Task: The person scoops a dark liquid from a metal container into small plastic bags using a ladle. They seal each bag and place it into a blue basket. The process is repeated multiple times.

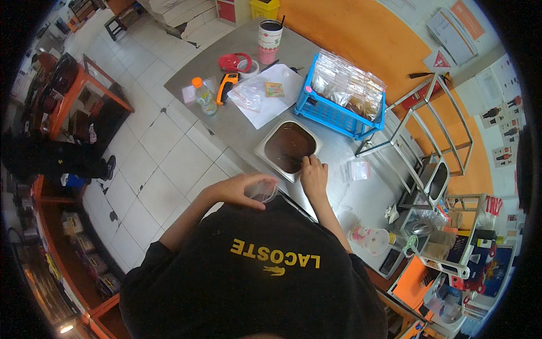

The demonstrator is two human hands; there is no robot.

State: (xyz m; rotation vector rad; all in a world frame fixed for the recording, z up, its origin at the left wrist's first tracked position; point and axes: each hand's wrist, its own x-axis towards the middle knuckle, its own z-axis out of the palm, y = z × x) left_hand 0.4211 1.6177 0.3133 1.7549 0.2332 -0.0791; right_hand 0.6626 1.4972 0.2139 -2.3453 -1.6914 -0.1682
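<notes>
My left hand point(237, 190) is wrapped round a small clear plastic cup point(263, 191) close to my chest, beside the table's near edge. In front of me a square steel pan point(263, 157) stands on the metal table, with a smooth brown sauce point(288, 143) inside. My right hand point(314, 175) is at the pan's near right rim, its fingers closed and pointing toward the sauce. A thin dark shape shows in the sauce by these fingertips. What they grip is too small to make out.
A blue basket point(334, 118) of clear packets stands behind the pan. Left of it lie white paper point(271, 116), an orange-black tool point(228, 87), a bottle point(204, 97) and a tall cup point(270, 42). At right are a metal rack point(415, 121) and plastic cups point(370, 239).
</notes>
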